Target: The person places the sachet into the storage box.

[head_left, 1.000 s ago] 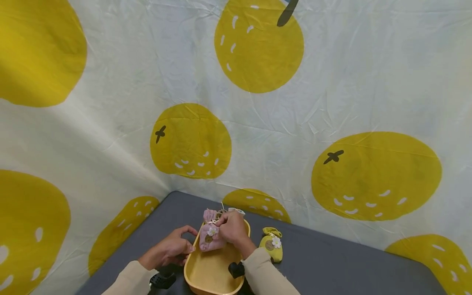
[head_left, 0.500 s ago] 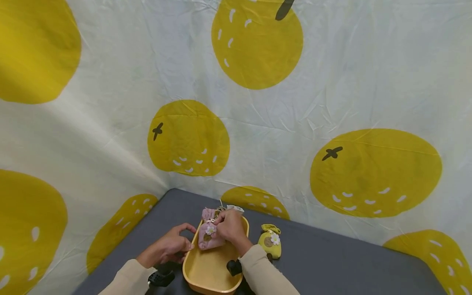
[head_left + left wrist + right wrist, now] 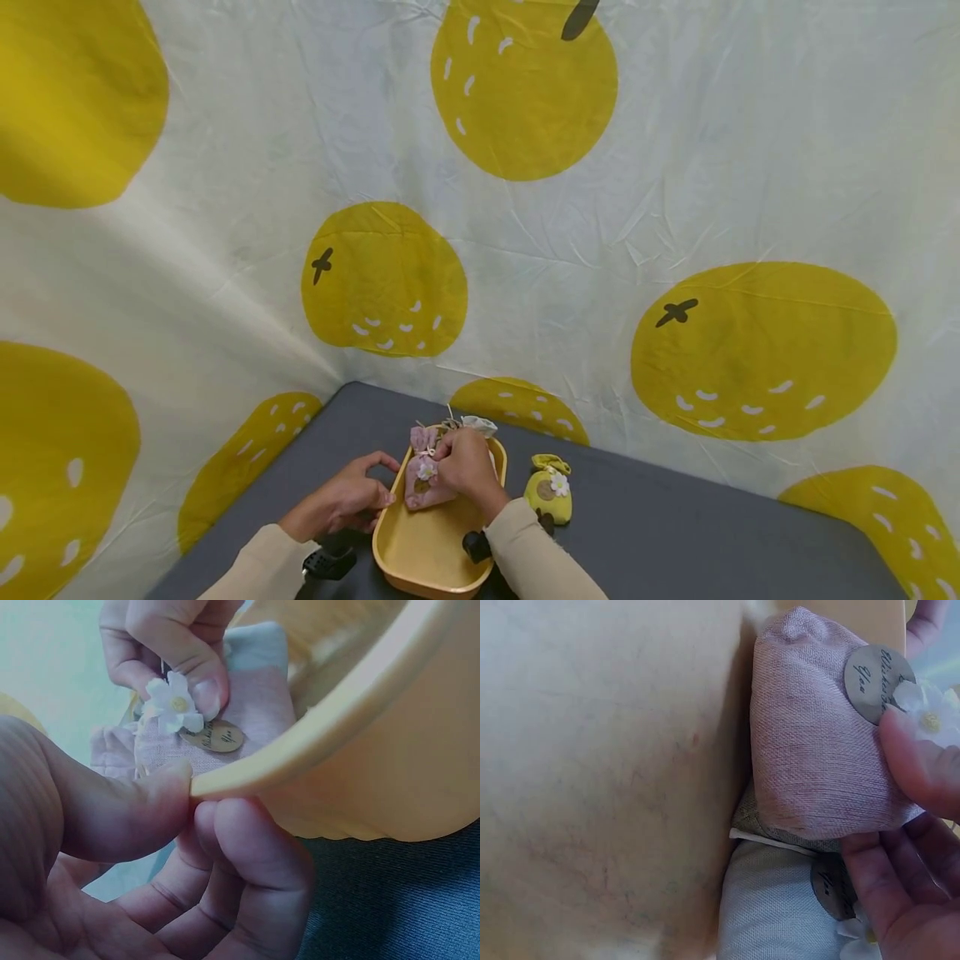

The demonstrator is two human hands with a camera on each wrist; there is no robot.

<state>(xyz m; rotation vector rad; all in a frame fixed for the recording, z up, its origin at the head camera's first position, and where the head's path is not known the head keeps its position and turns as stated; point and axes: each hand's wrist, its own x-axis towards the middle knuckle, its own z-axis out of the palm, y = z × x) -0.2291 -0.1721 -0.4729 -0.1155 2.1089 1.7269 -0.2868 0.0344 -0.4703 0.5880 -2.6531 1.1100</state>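
A person's right hand point(image 3: 471, 467) pinches a pink pouch point(image 3: 817, 750) inside the far left end of a yellow tray point(image 3: 435, 550), beside a pale pouch point(image 3: 780, 900), as the left hand point(image 3: 351, 498) clamps the tray's left rim between thumb and fingers. With the right thumb against the pink pouch's white flower point(image 3: 174, 703), a hard tug could loosen the bloom, while a sideways shove might disturb the pale pouch.
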